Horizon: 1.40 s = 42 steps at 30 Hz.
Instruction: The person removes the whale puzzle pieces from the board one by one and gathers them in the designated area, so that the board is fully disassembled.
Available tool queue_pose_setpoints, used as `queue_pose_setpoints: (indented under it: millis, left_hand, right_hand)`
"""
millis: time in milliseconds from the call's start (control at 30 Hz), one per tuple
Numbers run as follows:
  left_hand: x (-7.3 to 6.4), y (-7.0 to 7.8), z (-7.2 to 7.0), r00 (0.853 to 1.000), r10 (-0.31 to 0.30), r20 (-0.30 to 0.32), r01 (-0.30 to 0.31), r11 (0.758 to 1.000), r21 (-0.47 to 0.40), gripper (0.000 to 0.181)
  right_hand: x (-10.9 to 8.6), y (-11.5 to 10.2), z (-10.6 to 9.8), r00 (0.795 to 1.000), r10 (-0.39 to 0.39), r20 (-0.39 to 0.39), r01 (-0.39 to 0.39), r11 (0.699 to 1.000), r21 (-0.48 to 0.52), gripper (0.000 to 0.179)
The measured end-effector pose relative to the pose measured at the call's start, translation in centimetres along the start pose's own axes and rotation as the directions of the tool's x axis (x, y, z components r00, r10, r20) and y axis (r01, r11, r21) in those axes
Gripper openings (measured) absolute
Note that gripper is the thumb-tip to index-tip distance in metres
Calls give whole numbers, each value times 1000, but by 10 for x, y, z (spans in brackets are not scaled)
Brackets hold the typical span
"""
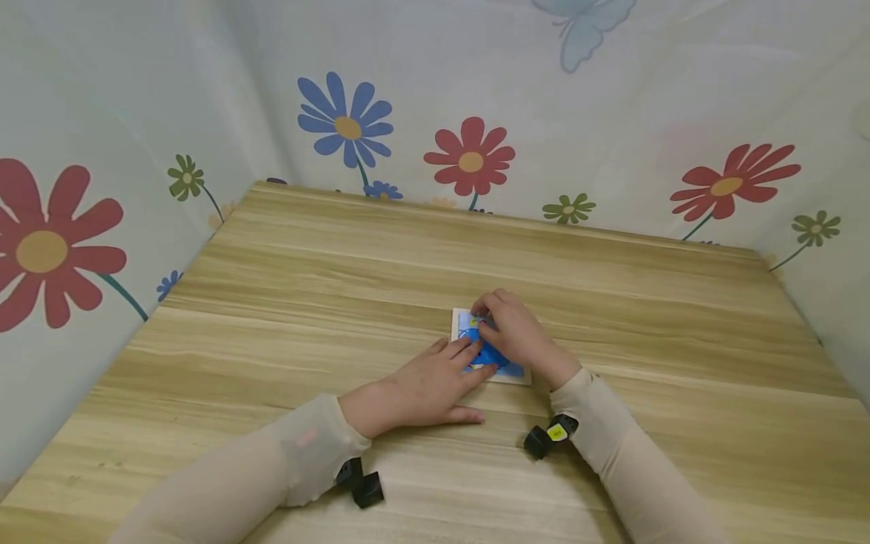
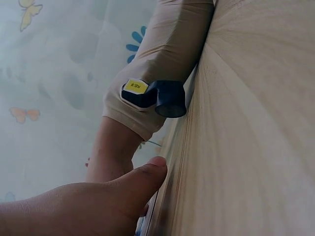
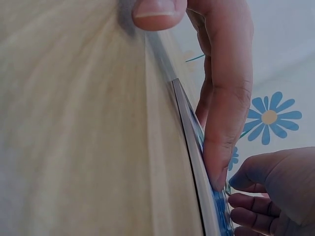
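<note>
A small flat picture board [image 1: 522, 373] with a pale rim and a blue picture lies on the wooden table, looking like a puzzle. My left hand [image 1: 424, 385] rests on its lower left part with the fingers stretched out and the thumb apart on the table side. Over the upper part of the board, my right hand [image 1: 513, 329] bends its fingers, thumb and fingertips close together at small yellow and pink marks. In the right wrist view the right hand [image 3: 280, 189] has its tips beside the blue board surface [image 3: 219, 209]; whether a piece is between them is unclear.
The wood-grain table [image 1: 326, 264] extends around the board on all sides. A pale cloth wall [image 1: 435, 45] printed with flowers and a butterfly rises behind and at both sides. Black wrist cameras [image 1: 368, 491] hang below both sleeves, close to the tabletop.
</note>
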<state>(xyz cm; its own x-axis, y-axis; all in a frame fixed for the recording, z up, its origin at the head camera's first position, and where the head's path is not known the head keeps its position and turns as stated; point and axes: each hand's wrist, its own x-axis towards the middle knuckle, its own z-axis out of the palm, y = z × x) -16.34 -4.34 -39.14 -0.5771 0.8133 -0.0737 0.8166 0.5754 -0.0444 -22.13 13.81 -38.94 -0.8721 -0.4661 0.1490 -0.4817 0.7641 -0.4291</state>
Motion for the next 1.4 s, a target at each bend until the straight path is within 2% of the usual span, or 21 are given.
queue_pose_setpoints:
  millis: [200,467,767,1400]
  left_hand:
    - [-2,1,-2,1000,-6,3,6,1000,-5,70]
    - [-2,2,-2,1000,-1,-30,1,1000,4,68]
    - [0,2,-1,999,-7,-41,7,1000,21,68]
    - [0,2,-3,1000,-16,-12,16,1000,-2,68]
  right_hand:
    - [1,-2,-2,1000,5,-20,-4,999,39,18]
    - [5,0,-5,996,87,-19,-84,989,118,11]
    - [7,-1,-18,993,116,-8,-110,961,255,8]
    - [-2,11,-56,987,157,37,-161,958,236,11]
